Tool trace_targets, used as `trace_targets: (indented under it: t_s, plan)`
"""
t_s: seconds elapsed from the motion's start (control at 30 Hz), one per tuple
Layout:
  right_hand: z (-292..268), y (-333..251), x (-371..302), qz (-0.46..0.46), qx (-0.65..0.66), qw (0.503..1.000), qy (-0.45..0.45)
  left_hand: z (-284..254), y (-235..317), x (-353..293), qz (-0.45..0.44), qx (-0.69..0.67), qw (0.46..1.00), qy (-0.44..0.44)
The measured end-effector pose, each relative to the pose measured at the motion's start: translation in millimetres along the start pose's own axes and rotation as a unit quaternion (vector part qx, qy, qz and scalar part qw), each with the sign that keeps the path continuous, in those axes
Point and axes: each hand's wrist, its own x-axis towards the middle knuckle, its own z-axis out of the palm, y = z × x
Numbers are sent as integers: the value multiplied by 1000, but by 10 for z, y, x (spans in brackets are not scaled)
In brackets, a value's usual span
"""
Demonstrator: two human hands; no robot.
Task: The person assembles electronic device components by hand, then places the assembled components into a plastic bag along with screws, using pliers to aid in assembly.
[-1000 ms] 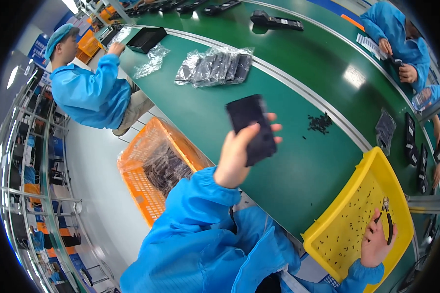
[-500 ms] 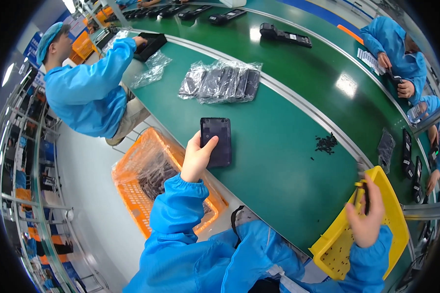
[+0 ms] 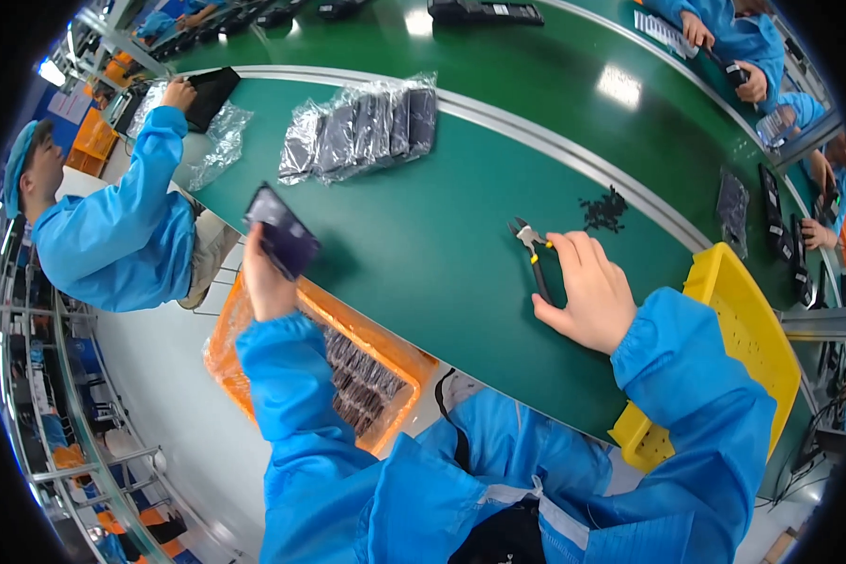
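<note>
My left hand [image 3: 271,284] is closed on a dark rectangular plastic housing [image 3: 288,237], held tilted over the near left edge of the green table. Over the table's middle, my right hand [image 3: 592,293] grips a pair of diagonal cutters [image 3: 532,246] with black and yellow handles. Their jaws point away to the upper left, apart from the housing. Part of one handle is hidden under my fingers. A heap of small black pieces [image 3: 603,209] lies just beyond this hand.
Plastic-wrapped dark housings [image 3: 362,132] lie toward the back left. A yellow bin [image 3: 788,376] stands at my right, partly behind my sleeve. Below the table edge is an orange crate [image 3: 414,399] of dark parts. A co-worker [image 3: 113,235] sits at left; others work across the green line.
My right hand has moved left from the yellow bin to over the table, carrying the cutters. The housing in my left hand has shifted left and tilted. The view has turned somewhat.
</note>
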Motion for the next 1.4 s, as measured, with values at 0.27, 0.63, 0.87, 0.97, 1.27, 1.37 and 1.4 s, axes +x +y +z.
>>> trace_targets:
  t_s: [0.27, 0.63, 0.87, 0.97, 1.27, 1.37, 1.4]
  plan:
    - [115, -90, -101, 21, 9, 999, -39, -910, 605, 1172, 250, 485, 813, 201]
    - [92, -131, -112, 44, -68, 995, -56, -1052, 935, 2315, 245, 634, 658, 324]
    - [72, -116, -83, 38, -52, 997, -50, -1593, 1182, 2756, 264, 628, 674, 286]
    - [61, -133, -101, 41, -63, 996, -54, -1585, 1218, 2875, 230, 644, 686, 248]
    - [69, -168, -30, 10, -39, 999, -16, -1222, 1209, 2212, 281, 515, 787, 191]
    - [-15, -205, 4, 20, -9, 999, 38, -396, 839, 1542, 370, 344, 863, -3]
    - [-62, -210, -2, 19, 19, 997, 76, -147, 732, 1217, 397, 370, 840, -29]
